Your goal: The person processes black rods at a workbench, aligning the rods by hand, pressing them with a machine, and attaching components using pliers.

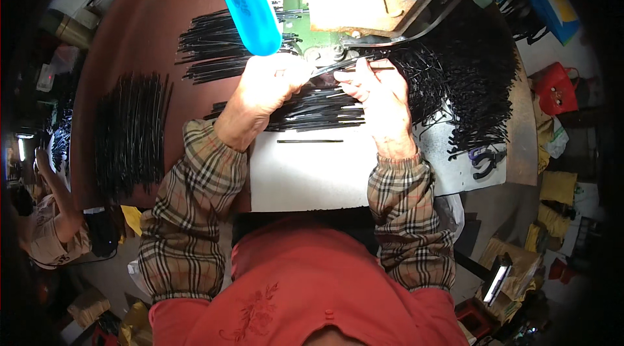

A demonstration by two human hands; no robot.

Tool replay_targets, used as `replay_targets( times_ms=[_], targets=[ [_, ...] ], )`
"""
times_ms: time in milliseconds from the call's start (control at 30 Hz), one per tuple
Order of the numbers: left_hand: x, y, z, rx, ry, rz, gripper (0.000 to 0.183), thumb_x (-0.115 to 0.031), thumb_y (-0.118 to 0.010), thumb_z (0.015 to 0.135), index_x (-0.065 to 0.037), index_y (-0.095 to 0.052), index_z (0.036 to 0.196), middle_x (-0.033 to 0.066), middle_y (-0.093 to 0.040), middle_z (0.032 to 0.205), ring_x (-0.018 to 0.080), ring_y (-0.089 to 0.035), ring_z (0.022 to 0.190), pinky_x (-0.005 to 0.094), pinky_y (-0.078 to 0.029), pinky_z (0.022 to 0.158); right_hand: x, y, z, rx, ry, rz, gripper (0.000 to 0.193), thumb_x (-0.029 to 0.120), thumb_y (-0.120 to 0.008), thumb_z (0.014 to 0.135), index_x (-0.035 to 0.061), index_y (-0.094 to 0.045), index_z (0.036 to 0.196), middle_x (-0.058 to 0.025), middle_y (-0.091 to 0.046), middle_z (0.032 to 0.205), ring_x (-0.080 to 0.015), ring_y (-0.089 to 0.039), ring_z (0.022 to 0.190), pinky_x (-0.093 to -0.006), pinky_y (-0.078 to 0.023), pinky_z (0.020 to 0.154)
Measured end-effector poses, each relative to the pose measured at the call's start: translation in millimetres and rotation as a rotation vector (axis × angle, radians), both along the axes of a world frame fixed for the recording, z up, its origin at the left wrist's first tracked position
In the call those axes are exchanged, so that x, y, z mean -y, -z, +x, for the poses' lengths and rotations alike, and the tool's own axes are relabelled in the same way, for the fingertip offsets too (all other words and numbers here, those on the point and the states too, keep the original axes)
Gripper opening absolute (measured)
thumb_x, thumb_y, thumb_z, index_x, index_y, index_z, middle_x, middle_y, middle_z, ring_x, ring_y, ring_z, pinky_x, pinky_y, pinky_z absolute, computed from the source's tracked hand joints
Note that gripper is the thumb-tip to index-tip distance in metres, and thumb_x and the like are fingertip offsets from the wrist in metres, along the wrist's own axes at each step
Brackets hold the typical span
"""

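Under the bright light at the green machine [298, 19], my left hand [265, 89] is closed in a pinch on one end of a thin black rod [333, 67]. My right hand [382, 100] has thumb and fingers closed at the same rod's other end, close to the machine's bolts. Exactly where the fingertips meet it is washed out by glare. Below my hands lies a bundle of thin black rods [315, 112]. One single rod [310, 141] rests apart on the white board [305, 177].
More rods lie in a pile [211, 47] behind my left hand and a stack [132, 134] farther left. A tangled black heap [468, 79] and a black-handled tool [484, 162] are at right. A blue rounded object [249, 4] hangs overhead. Another person [55, 222] sits far left.
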State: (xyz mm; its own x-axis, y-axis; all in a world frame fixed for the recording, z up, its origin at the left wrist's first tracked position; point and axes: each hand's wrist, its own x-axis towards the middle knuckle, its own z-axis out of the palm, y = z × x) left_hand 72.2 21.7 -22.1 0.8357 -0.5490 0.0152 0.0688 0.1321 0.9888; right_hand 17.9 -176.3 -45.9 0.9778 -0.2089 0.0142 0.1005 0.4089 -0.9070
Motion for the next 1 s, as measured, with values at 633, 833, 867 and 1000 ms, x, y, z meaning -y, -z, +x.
replay_targets(
  times_ms=[633,833,867,1000],
  targets=[
    [22.5,3.3,8.5,0.107,-0.176,-0.166,0.004,-0.003,-0.065,0.079,0.001,-0.066,0.080,0.0011,-0.057,0.073,0.0079,-0.048,0.066,0.0231,-0.039,0.059,-5.1,15.9,13.0,0.095,0.138,0.163,0.012,0.007,-0.058,0.095,-0.0025,-0.052,0.099,-0.0141,-0.064,0.089,-0.0231,-0.069,0.081,-0.0313,-0.058,0.074],
    [17.4,4.0,38.8,0.355,0.138,-0.267,0.006,-0.001,-0.060,0.080,0.000,-0.065,0.077,0.0020,-0.060,0.073,0.0108,-0.055,0.069,0.0257,-0.046,0.067,-4.2,12.3,24.0,0.088,0.167,0.169,0.011,0.007,-0.055,0.096,-0.0027,-0.055,0.102,-0.0120,-0.065,0.089,-0.0183,-0.066,0.080,-0.0277,-0.055,0.072],
    [17.3,9.7,40.4,0.356,0.136,-0.267,0.006,-0.001,-0.060,0.080,0.000,-0.065,0.077,0.0020,-0.060,0.073,0.0108,-0.055,0.069,0.0257,-0.046,0.067,-3.2,12.4,24.2,0.088,0.164,0.169,0.011,0.007,-0.055,0.096,-0.0027,-0.055,0.102,-0.0120,-0.065,0.089,-0.0183,-0.066,0.080,-0.0277,-0.055,0.072],
    [20.8,14.1,32.4,0.257,0.081,-0.257,0.036,-0.032,-0.066,0.087,0.003,-0.066,0.098,0.0075,-0.063,0.095,0.0133,-0.054,0.085,0.0268,-0.044,0.078,3.4,10.6,22.0,0.125,0.179,0.210,0.015,0.004,-0.057,0.093,-0.0061,-0.053,0.102,-0.0182,-0.064,0.099,-0.0256,-0.068,0.091,-0.0343,-0.057,0.083]
  ],
)
